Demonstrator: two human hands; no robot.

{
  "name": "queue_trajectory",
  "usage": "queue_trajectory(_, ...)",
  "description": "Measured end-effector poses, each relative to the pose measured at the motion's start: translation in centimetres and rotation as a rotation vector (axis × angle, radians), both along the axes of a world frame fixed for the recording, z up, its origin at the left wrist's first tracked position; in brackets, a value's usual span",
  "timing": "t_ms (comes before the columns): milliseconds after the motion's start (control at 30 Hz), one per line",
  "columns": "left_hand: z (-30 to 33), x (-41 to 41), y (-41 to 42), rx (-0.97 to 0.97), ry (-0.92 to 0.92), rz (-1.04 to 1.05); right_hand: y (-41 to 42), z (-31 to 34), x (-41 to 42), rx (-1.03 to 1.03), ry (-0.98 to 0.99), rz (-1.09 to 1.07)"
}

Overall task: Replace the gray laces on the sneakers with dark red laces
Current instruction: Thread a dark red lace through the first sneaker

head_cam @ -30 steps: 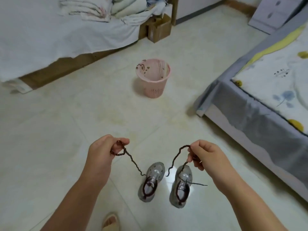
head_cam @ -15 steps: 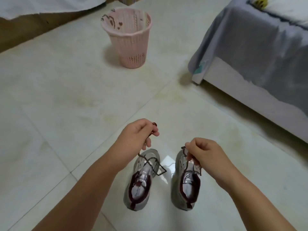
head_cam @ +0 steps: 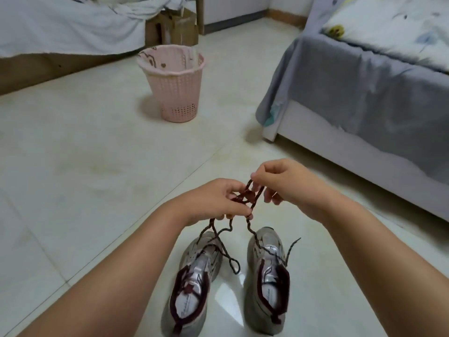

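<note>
Two grey sneakers with dark red collars stand side by side on the floor, the left sneaker and the right sneaker. Dark red laces rise from both shoes and meet between my hands above them. My left hand pinches the lace strands with curled fingers. My right hand pinches a loop of the same laces just beside it. Loose lace ends trail down over the shoes' toes.
A pink plastic waste basket stands on the tiled floor ahead. A bed with a grey sheet fills the right side. Another bed with white bedding and a cardboard box lie at the back left.
My hands, first apart with a lace end each, have come together above the shoes and now work the laces between them. The camera view has shifted.
</note>
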State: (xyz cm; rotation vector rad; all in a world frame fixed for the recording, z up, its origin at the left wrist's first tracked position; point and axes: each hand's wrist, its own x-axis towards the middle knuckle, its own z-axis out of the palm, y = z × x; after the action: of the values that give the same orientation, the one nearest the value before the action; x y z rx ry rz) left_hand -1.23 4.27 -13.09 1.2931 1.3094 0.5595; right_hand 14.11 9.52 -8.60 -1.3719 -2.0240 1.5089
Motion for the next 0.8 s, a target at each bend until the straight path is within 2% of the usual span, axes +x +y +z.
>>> queue_trajectory(67, 0.7, 0.1, -0.9, -0.003, 0.073, -0.028, -0.3, 1.2, 0.4, 0.023, 0.058, -0.084)
queue_trajectory(200, 2.4, 0.9, -2.5, 0.003, 0.118, -0.034, -1.5, 3.5, 1.5, -0.123, 0.315, -0.229)
queue_trajectory(333, 3.7, 3.3, -3.7, 0.079, 0.127, 0.016, -3.5, 5.7, 1.0, -0.298, 0.585, -0.209)
queue_trajectory(467, 4.0, 5.2, -4.9, 0.119, 0.088, 0.097, -5.4, 8.2, 1.0, -0.379, 0.661, -0.191)
queue_trajectory(600, 4.9, 4.1, -5.7, 0.090, -0.021, 0.178, -5.5, 11.2, 4.0, -0.239, 0.697, -0.319)
queue_trajectory(733, 5.7, 2.4, -6.3, 0.117, 0.002, 0.233, -4.8, 12.3, 8.4, 0.195, 0.360, -0.478)
queue_trajectory(800, 5.9, 1.8, -6.1, 0.145, 0.044, 0.291, -4.5, 12.4, 10.7, 0.293, 0.274, -0.523)
